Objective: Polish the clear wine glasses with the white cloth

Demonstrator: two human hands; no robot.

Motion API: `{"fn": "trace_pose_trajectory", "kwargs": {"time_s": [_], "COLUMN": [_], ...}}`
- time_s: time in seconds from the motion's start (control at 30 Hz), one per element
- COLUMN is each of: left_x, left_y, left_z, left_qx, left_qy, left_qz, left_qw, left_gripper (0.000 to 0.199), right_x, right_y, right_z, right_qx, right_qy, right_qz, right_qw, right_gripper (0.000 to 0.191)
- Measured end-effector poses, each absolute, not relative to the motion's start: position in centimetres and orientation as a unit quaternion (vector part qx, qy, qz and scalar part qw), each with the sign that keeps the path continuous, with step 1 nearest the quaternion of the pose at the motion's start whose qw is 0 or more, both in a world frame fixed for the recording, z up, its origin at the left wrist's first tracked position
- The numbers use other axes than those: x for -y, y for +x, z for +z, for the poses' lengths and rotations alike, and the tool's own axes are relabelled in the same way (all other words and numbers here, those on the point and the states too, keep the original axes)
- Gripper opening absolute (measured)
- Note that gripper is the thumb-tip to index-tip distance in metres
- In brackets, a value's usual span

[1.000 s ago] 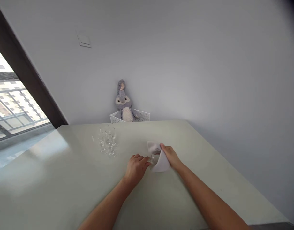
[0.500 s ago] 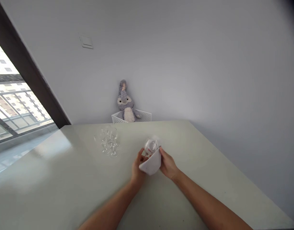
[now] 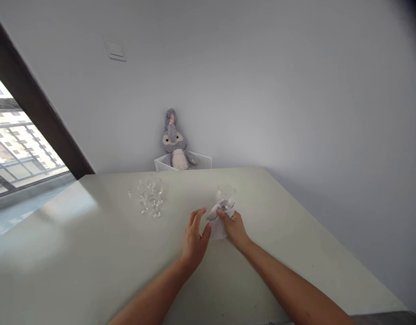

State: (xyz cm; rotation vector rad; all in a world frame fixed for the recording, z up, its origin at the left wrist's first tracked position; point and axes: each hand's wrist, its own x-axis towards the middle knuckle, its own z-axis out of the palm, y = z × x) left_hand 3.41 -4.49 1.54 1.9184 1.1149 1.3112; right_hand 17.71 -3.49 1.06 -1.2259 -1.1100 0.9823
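My right hand [image 3: 234, 228] grips a white cloth [image 3: 218, 229] that wraps the lower part of a clear glass [image 3: 226, 193], its thumb pressed on the cloth. The bowl of the glass stands upright above the cloth, and its stem and foot are hidden. Just left of the cloth, my left hand [image 3: 196, 237] is open, thumb and fingers apart, with nothing held. Several clear stemmed glasses [image 3: 153, 198] are grouped on the table's far left part.
The pale table [image 3: 126, 266] reaches back to a grey wall. Behind its far edge, a grey plush rabbit [image 3: 175, 142] sits in a white perforated basket [image 3: 203, 161]. A dark-framed window [image 3: 21, 149] is at the left.
My left hand has let go of the glass and moved slightly left. The glass is now upright and a little to the right, with the cloth gathered round its lower part.
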Motion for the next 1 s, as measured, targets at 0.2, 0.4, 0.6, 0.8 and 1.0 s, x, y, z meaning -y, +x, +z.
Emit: {"fn": "trace_pose_trajectory", "kwargs": {"time_s": [0.2,0.4,0.6,0.8,1.0], "left_x": [3.7,3.5,2.0,0.6,0.9], "left_y": [3.3,2.9,2.6,1.5,1.7], "left_z": [2.0,2.8,1.8,1.6,1.7], "left_qx": [-0.318,-0.291,-0.384,-0.36,-0.349], "left_qy": [0.545,0.401,0.32,0.222,0.155], "left_qz": [0.475,0.49,0.554,0.599,0.538], "left_qw": [0.614,0.717,0.666,0.68,0.751], "left_gripper": [0.065,0.049,0.045,0.033,0.013], "right_x": [4.8,4.9,4.1,4.6,6.0], "right_y": [16.9,16.5,17.2,18.1,16.7], "right_z": [1.9,1.7,1.2,2.4,3.3], "right_qx": [0.48,0.48,0.694,0.712,0.896], "right_qy": [-0.371,-0.337,-0.486,-0.55,-0.344], "right_qz": [0.687,0.721,0.391,0.164,-0.032], "right_qw": [0.401,0.368,0.36,0.405,0.279], "right_gripper": [0.037,0.04,0.029,0.046,0.034]}}
